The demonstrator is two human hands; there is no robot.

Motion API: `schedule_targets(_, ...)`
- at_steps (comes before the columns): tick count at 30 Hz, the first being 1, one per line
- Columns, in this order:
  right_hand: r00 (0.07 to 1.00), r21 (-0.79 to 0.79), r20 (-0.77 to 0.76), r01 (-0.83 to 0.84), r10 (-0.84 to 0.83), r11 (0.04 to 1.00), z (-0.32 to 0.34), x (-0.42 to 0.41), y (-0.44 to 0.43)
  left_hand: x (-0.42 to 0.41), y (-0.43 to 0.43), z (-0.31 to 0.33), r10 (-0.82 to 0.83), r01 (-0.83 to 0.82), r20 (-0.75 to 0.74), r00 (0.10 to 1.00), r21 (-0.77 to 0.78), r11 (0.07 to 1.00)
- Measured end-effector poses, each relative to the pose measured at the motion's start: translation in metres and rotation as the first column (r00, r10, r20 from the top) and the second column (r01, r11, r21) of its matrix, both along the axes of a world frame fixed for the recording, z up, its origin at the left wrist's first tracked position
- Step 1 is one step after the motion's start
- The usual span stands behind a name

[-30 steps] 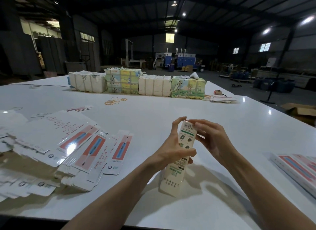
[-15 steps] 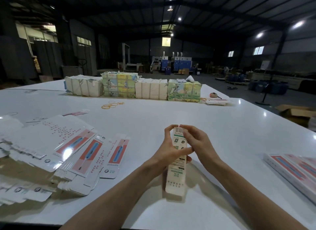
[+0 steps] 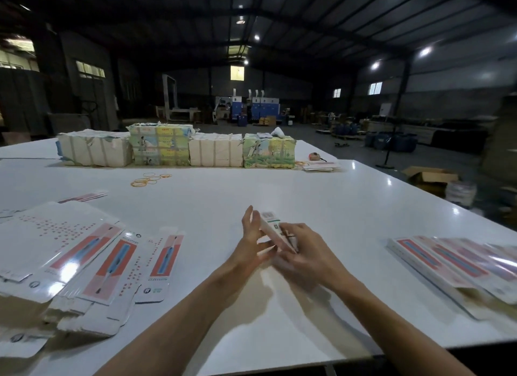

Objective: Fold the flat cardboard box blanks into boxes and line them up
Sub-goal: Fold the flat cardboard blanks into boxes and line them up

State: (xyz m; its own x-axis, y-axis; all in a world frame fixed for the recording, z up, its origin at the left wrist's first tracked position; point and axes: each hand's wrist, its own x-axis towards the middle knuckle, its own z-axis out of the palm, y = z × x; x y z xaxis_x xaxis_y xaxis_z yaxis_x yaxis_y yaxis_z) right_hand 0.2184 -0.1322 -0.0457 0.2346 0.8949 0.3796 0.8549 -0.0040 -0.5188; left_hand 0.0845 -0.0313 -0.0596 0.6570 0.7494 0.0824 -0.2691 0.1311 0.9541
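Note:
A slim white box (image 3: 270, 225) with green print is held above the white table (image 3: 321, 202), tilted with its far end pointing away and up. My left hand (image 3: 253, 244) lies along its left side with fingers nearly straight. My right hand (image 3: 300, 252) grips the box's near part from the right, fingers curled over it and hiding its lower end. Flat blanks (image 3: 117, 261) with red and blue print are fanned out at the left. A row of folded boxes (image 3: 458, 263) lies at the right edge.
Wrapped bundles (image 3: 179, 149) stand in a row along the far side of the table. Yellow rubber bands (image 3: 148, 179) lie in front of them. A small stack of blanks (image 3: 320, 165) and a tape measure (image 3: 314, 156) sit at the far right.
The box stood upright on the table between both hands; now it is lifted and tipped away, with my right hand lower down around it. The camera has tilted up.

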Motion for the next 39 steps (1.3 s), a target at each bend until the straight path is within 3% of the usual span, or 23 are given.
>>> schedule_targets(3,0.983,-0.020,0.048,0.177,-0.176,0.984,0.005,0.035,-0.027,-0.002,0.002,-0.010,0.060,-0.043,-0.098,0.993,0.174,0.984)
schedule_targets(7,0.912,-0.142,0.219,0.381,-0.347,0.913,0.005,0.084,-0.074,-0.003,0.007,-0.018,0.058,0.062,-0.272,0.961,0.413,0.908)
schedule_targets(9,0.806,-0.156,0.415,0.519,-0.421,0.840,-0.003,0.099,-0.094,-0.003,0.006,-0.018,0.058,0.127,-0.351,0.934,0.483,0.866)
schedule_targets(11,0.637,-0.100,0.619,0.644,-0.459,0.758,-0.012,0.109,-0.110,-0.004,0.003,-0.019,0.067,0.188,-0.428,0.901,0.524,0.831)
schedule_targets(13,0.531,-0.060,0.715,0.695,-0.454,0.717,-0.016,0.115,-0.122,-0.006,-0.001,-0.019,0.077,0.235,-0.487,0.870,0.546,0.804)
schedule_targets(19,0.427,-0.043,0.767,0.779,-0.479,0.626,-0.011,0.110,-0.135,-0.024,-0.005,0.012,0.020,0.393,-0.633,0.774,0.505,0.769)
schedule_targets(21,0.438,0.027,0.717,0.760,-0.542,0.649,-0.008,0.103,-0.124,-0.035,0.000,0.028,0.043,0.417,-0.676,0.736,0.502,0.757)
schedule_targets(23,0.505,0.115,0.664,0.659,-0.551,0.743,-0.007,0.093,-0.102,-0.050,0.009,0.044,0.128,0.432,-0.724,0.678,0.533,0.727)
schedule_targets(27,0.634,0.239,0.656,0.340,-0.409,0.910,0.011,0.039,-0.049,-0.100,0.035,0.056,0.578,0.269,-0.685,0.444,0.717,0.643)
schedule_targets(30,0.699,0.260,0.672,0.085,-0.244,0.962,0.017,0.002,-0.013,-0.143,0.050,0.051,0.810,0.223,-0.583,0.060,0.799,0.558)
schedule_targets(33,0.703,0.249,0.702,-0.087,-0.118,0.965,0.010,-0.018,0.016,-0.179,0.054,0.047,0.807,0.195,-0.509,-0.298,0.796,0.573)
schedule_targets(36,0.716,0.184,0.697,-0.151,-0.021,0.971,-0.006,-0.028,0.027,-0.202,0.055,0.041,0.715,0.080,-0.534,-0.452,0.774,0.628)
schedule_targets(39,0.747,0.126,0.661,-0.197,0.065,0.972,-0.022,-0.023,0.029,-0.208,0.051,0.040,0.763,0.196,-0.462,-0.452,0.783,0.591)
